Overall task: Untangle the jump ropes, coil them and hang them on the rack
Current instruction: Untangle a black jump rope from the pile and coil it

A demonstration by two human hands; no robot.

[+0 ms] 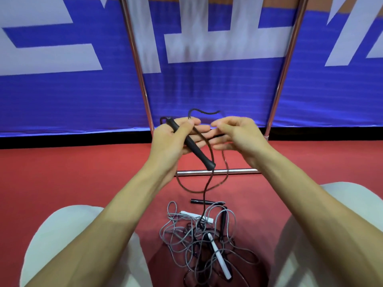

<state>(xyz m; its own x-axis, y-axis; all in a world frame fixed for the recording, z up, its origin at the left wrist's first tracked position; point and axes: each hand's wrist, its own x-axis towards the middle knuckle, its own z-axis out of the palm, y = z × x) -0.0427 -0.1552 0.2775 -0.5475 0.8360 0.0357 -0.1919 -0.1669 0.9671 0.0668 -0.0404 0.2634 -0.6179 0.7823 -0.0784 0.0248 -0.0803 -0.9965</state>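
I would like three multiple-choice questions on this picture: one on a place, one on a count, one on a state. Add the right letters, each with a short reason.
1. Where does the tangled pile of ropes lie?
A. on the red floor
B. on a table
C. in a basket

2. How many white handles show in that pile?
A. one
B. two
C. four

3. How is the raised black handle?
A. gripped by the left hand
B. lying on a table
C. inside a bag

1 A: it rests on the floor.
2 B: one near the pile's top, one lower.
3 A: the hand curls round it.
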